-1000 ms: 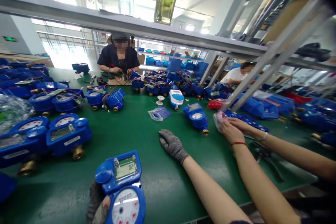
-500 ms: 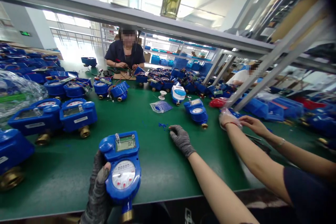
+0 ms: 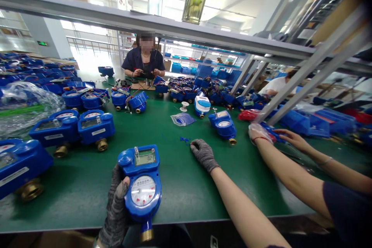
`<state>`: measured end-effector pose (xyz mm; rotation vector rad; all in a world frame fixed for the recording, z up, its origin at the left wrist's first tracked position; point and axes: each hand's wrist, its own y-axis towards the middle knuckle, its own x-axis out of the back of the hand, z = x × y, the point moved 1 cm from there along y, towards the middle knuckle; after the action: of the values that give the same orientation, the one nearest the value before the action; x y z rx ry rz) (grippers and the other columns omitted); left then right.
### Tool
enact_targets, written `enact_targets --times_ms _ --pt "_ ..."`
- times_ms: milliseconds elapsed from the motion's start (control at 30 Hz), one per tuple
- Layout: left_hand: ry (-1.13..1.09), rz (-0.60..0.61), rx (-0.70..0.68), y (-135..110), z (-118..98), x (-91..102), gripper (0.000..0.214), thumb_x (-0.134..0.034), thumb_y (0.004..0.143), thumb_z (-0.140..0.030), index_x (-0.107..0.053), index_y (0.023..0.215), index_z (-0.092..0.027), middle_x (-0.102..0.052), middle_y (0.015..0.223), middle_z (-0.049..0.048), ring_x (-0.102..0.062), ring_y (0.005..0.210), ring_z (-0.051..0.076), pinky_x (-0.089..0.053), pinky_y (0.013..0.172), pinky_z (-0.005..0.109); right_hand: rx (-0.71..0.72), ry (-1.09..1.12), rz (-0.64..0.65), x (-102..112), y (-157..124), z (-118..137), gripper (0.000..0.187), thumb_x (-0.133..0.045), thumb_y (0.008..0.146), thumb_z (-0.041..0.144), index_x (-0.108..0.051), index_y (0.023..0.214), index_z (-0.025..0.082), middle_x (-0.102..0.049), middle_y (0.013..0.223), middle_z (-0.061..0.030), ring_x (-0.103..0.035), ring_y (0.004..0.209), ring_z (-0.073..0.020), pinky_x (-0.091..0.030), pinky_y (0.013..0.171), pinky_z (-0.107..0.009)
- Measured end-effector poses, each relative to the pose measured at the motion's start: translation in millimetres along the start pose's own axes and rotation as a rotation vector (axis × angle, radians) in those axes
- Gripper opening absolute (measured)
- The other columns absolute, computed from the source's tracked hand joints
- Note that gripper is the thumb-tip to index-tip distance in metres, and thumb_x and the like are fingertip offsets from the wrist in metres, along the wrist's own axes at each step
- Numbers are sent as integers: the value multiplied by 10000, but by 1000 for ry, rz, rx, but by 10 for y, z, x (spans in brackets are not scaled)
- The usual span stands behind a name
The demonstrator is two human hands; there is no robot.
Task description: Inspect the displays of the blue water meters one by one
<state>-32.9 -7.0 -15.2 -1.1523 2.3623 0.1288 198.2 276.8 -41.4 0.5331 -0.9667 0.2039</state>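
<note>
My gloved left hand grips a blue water meter at the near edge of the green table, with its dial and small display facing up and its brass fitting hanging over the edge. My gloved right hand rests further out on the table. Its fingers are curled together right beside a few tiny blue bits; whether they pinch one is not visible.
A co-worker's bare hands handle a plastic bag at the right. More blue meters stand at the left, another meter and a small plastic bag mid-table. A person works opposite. Slanted metal struts cross the right.
The meter in my left hand has come nearer the table's edge and lower in view. My right hand has curled its fingers beside the blue bits. The co-worker's hands shifted slightly.
</note>
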Motion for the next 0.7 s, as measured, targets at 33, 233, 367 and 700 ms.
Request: enact_targets --times_ms 33,233,367,700 --pt "-2 4 1 -5 -6 -3 610 -727 740 -525 -578 1302 -341 -560 1367 27 -524 1245 328 -381 1098 507 1 1 2 -4 0 -6 182 -541 859 253 -691 935 183 -677 947 -73 -619 897 -215 -474 831 -317" --pt "-59 31 57 -77 -107 -113 685 -709 766 -494 -481 1398 -357 -614 1294 31 -600 1141 299 -542 906 394 -29 28 -12 -18 4 -40 221 -516 874 259 -672 1014 188 -681 1010 -67 -626 921 -203 -484 825 -308" --pt "-63 31 36 -96 -140 -138 658 -724 752 -487 -519 1366 -364 -626 1276 20 -599 1140 299 -557 882 384 -43 28 10 32 12 35 180 -553 847 242 -687 953 186 -681 982 -67 -621 914 -203 -474 828 -302" --pt "-60 148 -33 -89 -72 -145 605 -653 845 -435 -454 1407 -335 -549 1379 60 -572 1185 304 -483 999 460 -65 206 20 338 -55 700 194 -508 890 311 -638 860 170 -664 853 -69 -597 763 -187 -480 717 -305"
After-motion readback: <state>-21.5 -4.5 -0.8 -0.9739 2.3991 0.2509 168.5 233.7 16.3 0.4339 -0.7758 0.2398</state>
